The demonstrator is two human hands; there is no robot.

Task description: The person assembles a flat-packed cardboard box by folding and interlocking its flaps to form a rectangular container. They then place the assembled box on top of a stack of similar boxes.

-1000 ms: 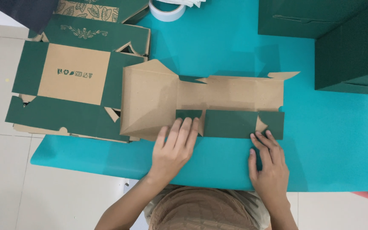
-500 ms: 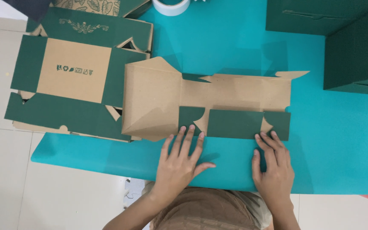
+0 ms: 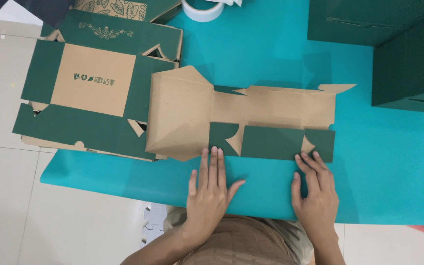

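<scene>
Left hand (image 3: 211, 192): grip spread flat, palm down on the teal mat (image 3: 379, 162), holding nothing. Four fingers extend straight ahead, close together; the thumb angles out to the right. The fingertips reach the near edge of the unfolded cardboard box blank (image 3: 251, 118), at its folded-over dark green flap (image 3: 271, 141); contact looks light and I cannot tell if they press on it. The forearm enters from the bottom edge, slanting up from the left.

Right hand (image 3: 316, 192): grip likewise spread, palm down on the mat, nothing pinched. The fingers fan slightly leftward and forward, their tips touching or just short of the right end of the green flap. The wrist runs straight down out of view.

The blank lies flat on the mat directly ahead of both grips, brown inner face up, its wide panel ahead and left of the left grip.

Further left of the left grip, a second flat blank (image 3: 94, 98), green with a brown centre panel, overhangs the mat onto the tiled floor (image 3: 11, 216). A tape roll (image 3: 202, 9) sits far ahead. Assembled green boxes (image 3: 393, 44) stand ahead and right of the right grip.
</scene>
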